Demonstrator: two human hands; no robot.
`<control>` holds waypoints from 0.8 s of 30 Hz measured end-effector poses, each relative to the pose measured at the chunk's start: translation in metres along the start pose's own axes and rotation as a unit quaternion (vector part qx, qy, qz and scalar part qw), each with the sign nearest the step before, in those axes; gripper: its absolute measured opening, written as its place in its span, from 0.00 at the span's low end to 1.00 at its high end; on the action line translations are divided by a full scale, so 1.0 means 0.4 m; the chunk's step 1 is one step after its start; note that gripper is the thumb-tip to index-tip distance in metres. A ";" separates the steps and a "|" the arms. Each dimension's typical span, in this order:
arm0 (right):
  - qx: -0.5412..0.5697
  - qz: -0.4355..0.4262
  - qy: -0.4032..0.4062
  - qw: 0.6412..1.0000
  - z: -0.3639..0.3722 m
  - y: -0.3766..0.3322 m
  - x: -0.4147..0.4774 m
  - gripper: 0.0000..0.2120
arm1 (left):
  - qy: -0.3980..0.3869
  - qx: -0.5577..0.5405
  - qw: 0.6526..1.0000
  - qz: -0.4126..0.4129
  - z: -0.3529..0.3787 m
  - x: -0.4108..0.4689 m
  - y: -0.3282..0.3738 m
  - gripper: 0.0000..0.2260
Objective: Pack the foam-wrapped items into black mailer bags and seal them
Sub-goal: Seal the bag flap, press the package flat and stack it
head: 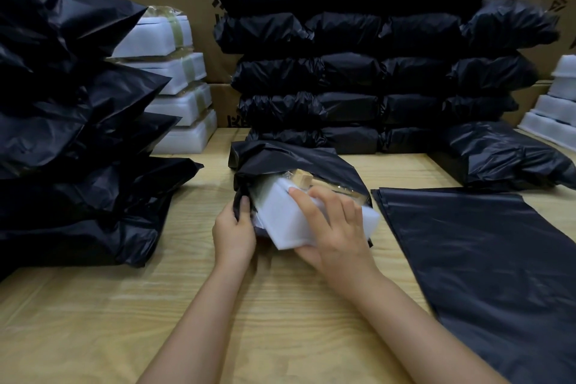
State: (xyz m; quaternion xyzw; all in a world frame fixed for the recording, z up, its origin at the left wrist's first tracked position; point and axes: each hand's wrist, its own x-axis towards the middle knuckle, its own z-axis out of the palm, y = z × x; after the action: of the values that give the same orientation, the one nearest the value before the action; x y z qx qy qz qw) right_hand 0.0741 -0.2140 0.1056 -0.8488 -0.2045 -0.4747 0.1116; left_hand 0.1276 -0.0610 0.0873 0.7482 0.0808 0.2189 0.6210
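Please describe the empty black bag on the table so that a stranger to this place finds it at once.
Start at the big wall of filled black bags at the back of the wooden table. Come forward, just right of the person's right hand: the empty bag lies there. It alone is flat and smooth; every other bag bulges.
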 end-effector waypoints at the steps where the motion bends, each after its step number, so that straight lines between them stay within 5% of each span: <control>1: 0.008 0.006 -0.003 1.000 -0.002 0.001 0.001 0.29 | -0.012 -0.023 1.000 -0.011 -0.001 0.000 -0.001 0.14; 7: 0.062 0.082 -0.008 0.995 -0.020 0.003 0.023 0.30 | -0.131 -0.203 0.970 -0.024 -0.028 -0.027 0.005 0.06; 10: 0.082 0.109 -0.010 0.991 -0.028 0.008 0.031 0.31 | -0.189 -0.179 0.965 -0.006 -0.026 -0.046 0.013 0.15; 14: 0.052 0.062 -0.028 0.996 -0.016 -0.009 0.016 0.31 | -0.116 -0.086 0.989 0.025 -0.002 -0.063 0.033 0.10; 18: 0.053 0.069 -0.019 0.996 -0.014 -0.005 0.019 0.30 | -0.113 -0.245 0.961 -0.054 -0.005 -0.058 0.050 0.08; 24: 0.060 0.072 -0.003 0.996 -0.013 -0.008 0.018 0.33 | -0.083 -0.208 0.974 -0.034 0.000 -0.062 0.041 0.09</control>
State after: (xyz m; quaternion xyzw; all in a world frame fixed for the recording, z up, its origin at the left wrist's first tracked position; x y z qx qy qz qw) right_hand 0.0722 -0.2114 0.1146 -0.8545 -0.1715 -0.4499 0.1950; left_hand 0.1028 -0.0743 0.0974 0.6152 0.0076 0.1467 0.7746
